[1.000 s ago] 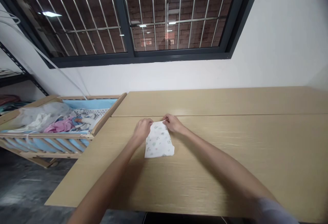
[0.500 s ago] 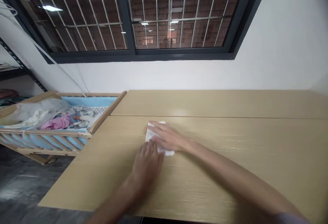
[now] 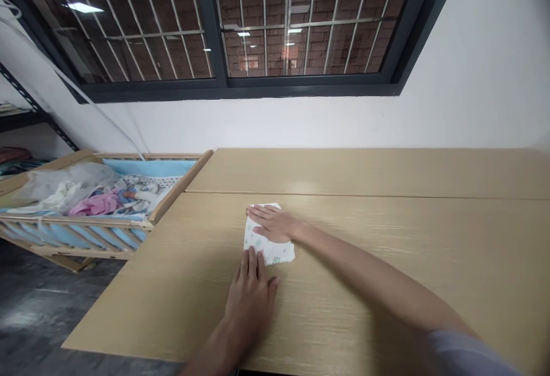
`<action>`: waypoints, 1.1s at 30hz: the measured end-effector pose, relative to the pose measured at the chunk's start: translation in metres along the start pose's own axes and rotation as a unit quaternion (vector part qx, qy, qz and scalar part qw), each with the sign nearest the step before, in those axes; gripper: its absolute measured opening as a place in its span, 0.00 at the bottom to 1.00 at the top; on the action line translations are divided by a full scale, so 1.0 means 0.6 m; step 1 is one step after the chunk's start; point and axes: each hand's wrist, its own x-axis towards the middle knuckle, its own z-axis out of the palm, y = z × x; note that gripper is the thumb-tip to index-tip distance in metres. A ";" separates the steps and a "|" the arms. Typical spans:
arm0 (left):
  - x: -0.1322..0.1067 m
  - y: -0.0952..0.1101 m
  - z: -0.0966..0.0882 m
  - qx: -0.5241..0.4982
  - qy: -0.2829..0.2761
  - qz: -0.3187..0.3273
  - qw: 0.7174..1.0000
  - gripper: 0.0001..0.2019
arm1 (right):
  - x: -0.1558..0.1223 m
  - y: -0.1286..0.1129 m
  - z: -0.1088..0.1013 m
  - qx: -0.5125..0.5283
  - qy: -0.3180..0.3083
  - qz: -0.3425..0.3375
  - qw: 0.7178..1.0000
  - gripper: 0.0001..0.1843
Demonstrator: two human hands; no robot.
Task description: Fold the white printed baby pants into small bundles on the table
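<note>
Both hands lie flat and open, gripping nothing: the right hand [image 3: 273, 224] presses down on the far half of a small white folded cloth with tiny printed figures [image 3: 268, 244], and the left hand [image 3: 252, 287] rests on the pale wooden counter [image 3: 387, 238], fingertips touching the cloth's near edge. It already looks folded small, with smoothing seemingly underway, while more clothes sit heaped in the wooden crib with blue lining [image 3: 129, 192] to the left.

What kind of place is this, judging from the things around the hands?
Probably an indoor workroom for folding baby laundry. A small white printed cloth lies folded on a long light wooden table, a wooden baby crib holding mixed clothes stands beside it, and a barred window faces a brick wall.
</note>
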 end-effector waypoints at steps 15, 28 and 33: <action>0.059 -0.044 -0.089 -0.123 -0.195 -0.020 0.973 0.22 | -0.048 -0.026 -0.056 0.003 0.104 -0.017 0.994 0.34; 0.065 -0.107 -0.060 -0.158 -0.172 0.024 0.972 0.14 | -0.204 -0.094 0.013 -0.179 0.144 -0.027 0.973 0.15; 0.053 -0.089 -0.071 -0.138 -0.126 0.097 0.978 0.14 | -0.210 -0.126 0.010 -0.126 0.160 0.006 0.979 0.10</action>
